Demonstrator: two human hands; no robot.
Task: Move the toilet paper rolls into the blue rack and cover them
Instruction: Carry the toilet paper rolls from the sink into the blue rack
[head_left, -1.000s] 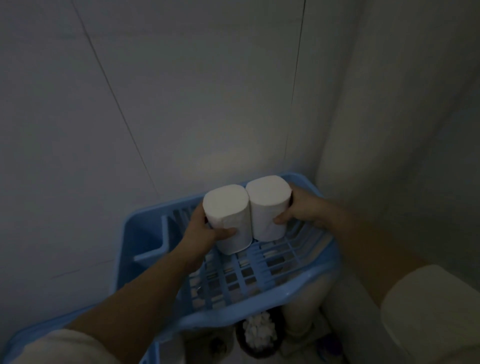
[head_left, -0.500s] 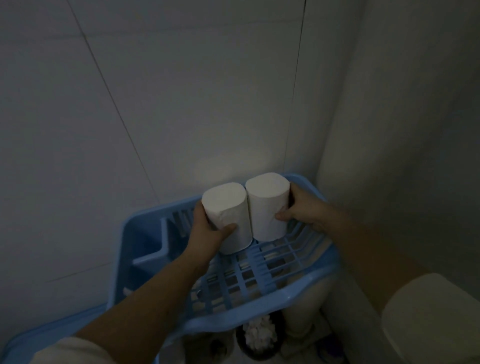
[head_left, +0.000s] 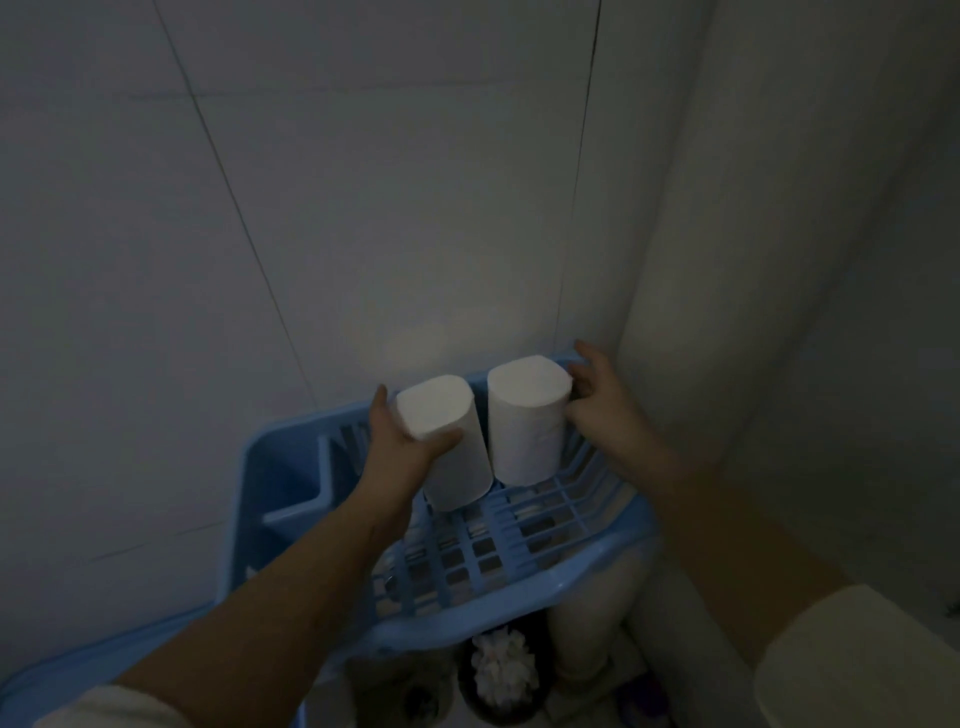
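Two white toilet paper rolls stand upright side by side on the slatted floor of the blue rack (head_left: 545, 587), near its back wall. My left hand (head_left: 400, 447) wraps around the left roll (head_left: 447, 447), thumb in front and fingers behind. The right roll (head_left: 524, 421) stands on its own, a narrow gap between the two. My right hand (head_left: 602, 410) hovers just to its right with fingers spread, fingertips close to the roll's upper edge but not gripping it.
The rack sits in a tiled corner, walls directly behind and to the right. A solid compartment (head_left: 280, 483) takes up its left end. Another blue plastic piece (head_left: 67, 670) shows at the lower left. Below the rack is a toilet brush (head_left: 501, 670) in a holder.
My right hand has let go of the right roll and drawn back to the right with fingers apart. The two rolls now stand slightly apart. My left hand still holds its roll.
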